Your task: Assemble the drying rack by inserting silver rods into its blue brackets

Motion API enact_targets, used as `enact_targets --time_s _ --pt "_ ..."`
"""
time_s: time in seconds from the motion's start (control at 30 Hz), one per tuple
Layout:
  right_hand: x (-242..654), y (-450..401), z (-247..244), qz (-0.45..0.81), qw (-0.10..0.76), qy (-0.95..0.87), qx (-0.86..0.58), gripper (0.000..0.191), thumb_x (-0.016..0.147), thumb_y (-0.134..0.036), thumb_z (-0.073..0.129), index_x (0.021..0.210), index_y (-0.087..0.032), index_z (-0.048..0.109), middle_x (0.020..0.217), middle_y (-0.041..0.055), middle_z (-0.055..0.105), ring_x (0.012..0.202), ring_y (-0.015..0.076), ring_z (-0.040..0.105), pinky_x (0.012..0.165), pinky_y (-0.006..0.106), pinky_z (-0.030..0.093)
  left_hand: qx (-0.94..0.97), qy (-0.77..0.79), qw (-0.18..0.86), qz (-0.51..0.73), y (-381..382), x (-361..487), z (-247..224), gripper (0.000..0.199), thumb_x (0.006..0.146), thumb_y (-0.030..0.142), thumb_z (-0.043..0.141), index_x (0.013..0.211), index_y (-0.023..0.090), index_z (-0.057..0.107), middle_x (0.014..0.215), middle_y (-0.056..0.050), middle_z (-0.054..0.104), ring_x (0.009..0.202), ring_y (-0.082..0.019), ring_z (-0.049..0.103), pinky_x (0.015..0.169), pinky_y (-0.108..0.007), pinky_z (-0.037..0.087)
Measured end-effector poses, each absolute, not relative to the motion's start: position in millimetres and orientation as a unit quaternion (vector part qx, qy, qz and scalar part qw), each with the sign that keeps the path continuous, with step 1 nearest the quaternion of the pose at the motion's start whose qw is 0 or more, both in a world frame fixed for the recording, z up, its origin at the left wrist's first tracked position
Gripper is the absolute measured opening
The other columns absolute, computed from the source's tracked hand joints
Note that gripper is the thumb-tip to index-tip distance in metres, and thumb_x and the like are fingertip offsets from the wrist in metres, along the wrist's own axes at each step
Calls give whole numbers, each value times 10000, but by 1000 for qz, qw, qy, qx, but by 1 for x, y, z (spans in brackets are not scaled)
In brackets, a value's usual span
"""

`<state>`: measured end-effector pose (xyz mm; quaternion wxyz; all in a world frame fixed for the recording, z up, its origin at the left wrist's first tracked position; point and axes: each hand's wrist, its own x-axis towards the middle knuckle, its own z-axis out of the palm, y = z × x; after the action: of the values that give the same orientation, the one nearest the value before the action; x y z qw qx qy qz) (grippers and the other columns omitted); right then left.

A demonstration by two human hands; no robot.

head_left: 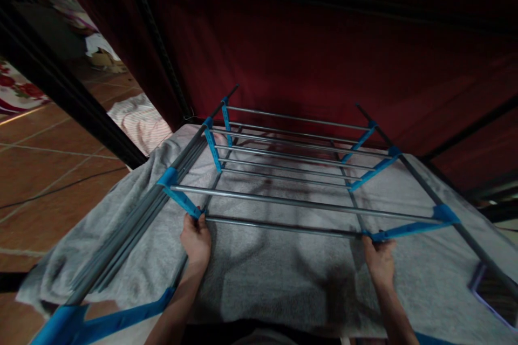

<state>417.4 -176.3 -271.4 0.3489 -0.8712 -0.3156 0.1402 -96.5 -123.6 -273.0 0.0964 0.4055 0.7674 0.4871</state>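
Framework of grey tubes (307, 206) and blue brackets fills the middle of the picture, lying on a rumpled grey cloth (279, 285), its far end near a dark red hanging (324, 59). From where I stand, the joints worry me most: if one hand pushed harder than the other, the front lower tube (279, 227) could go in crooked or slip out of its bracket at one end. The soft cloth might make that worse, since it gives and could let the whole thing rack sideways. A careless nudge could also send the bundle of loose tubes (125, 237), at left of the picture near the cloth's edge, down to the tiled floor (60, 164). At lower right, a tube crosses close to a flat, purple-edged object (494, 296), which could get knocked.

As for the grip, the left hand (196, 237) is closed, thumb and fingers pinching the lower end of the left blue bracket (183, 202). The right hand (379, 260) is curled closed on the matching end of the right blue bracket (413, 229); how tightly either squeezes, I can't tell.
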Motion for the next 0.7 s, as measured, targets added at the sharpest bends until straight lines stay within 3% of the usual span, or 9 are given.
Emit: enact_targets --time_s 0.27,0.43,0.7 --pt "410 -173 -272 120 347 -319 -874 494 776 -645 530 1026 -269 330 643 -27 533 612 286 570 640 406 438 406 779 86 471 -124 -95 -269 346 923 362 508 1154 138 635 1037 -144 729 960 -282 691 862 -408 530" --pt "411 -176 -275 120 353 -338 -864 417 797 -594 519 996 -274 341 620 -44 506 591 271 560 612 381 429 405 767 101 487 -122 -97 -271 363 916 425 494 1144 177 630 1114 -146 731 1067 -302 685 928 -420 535" --pt "401 -173 -274 125 488 -355 -787 404 781 -503 550 1069 -246 433 805 -1 615 741 241 611 740 379 499 417 775 110 463 -121 -101 -268 510 881 447 497 1247 119 634 1104 -175 725 1039 -342 681 930 -471 530"
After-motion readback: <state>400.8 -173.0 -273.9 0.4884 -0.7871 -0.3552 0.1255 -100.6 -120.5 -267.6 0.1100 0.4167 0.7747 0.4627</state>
